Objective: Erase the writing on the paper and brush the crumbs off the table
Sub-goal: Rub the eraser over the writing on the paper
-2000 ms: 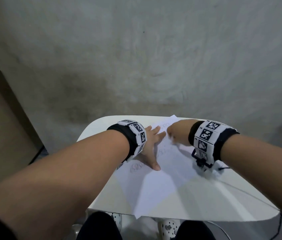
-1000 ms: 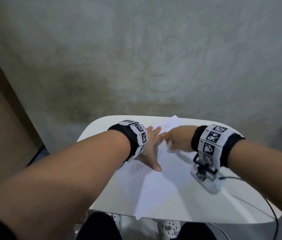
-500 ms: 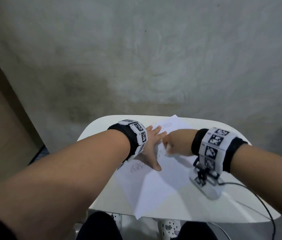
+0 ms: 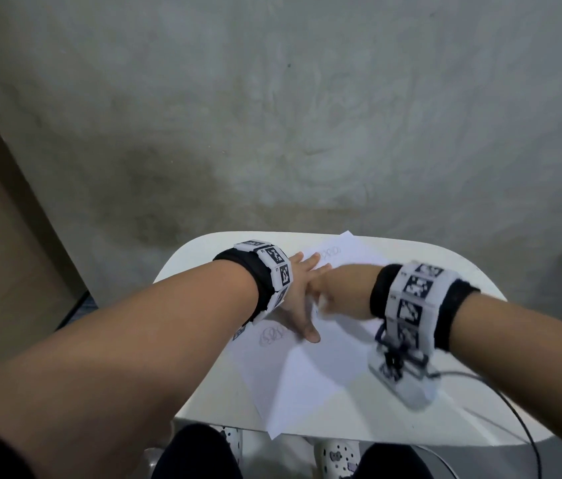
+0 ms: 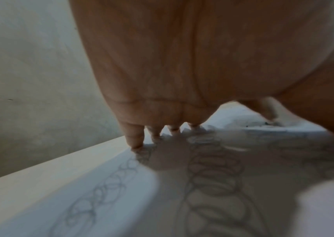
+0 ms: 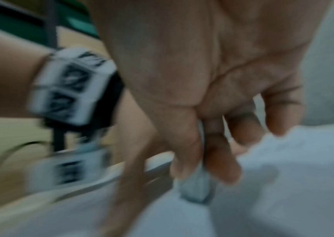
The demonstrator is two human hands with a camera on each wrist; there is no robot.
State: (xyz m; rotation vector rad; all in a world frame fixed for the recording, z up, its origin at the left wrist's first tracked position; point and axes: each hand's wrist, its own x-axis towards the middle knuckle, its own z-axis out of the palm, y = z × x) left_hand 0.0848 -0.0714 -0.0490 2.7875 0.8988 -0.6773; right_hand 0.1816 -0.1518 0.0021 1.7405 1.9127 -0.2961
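Note:
A white sheet of paper point(image 4: 307, 375) lies askew on the small white table point(image 4: 196, 257), with looped pencil scribbles point(image 4: 272, 335) near its left edge and more scribbles point(image 4: 329, 252) at its far corner. My left hand point(image 4: 298, 299) lies flat on the paper, fingers spread and straight; the left wrist view shows its fingertips point(image 5: 135, 141) pressing the sheet beside the pencil loops point(image 5: 212, 168). My right hand point(image 4: 338, 292) sits just right of it, blurred by motion. In the right wrist view, thumb and forefinger pinch a small white eraser point(image 6: 196, 187) whose lower end is on the paper point(image 6: 283, 184).
A grey concrete wall rises right behind the table. The paper's near corner point(image 4: 274, 433) hangs over the table's front edge. A black cable point(image 4: 514, 409) trails from my right wrist camera across the table's right side. My knees and white shoes point(image 4: 336, 454) show below.
My right hand has slid leftward across the paper with the eraser, now close against my left hand's fingers. The left hand has stayed flat in place.

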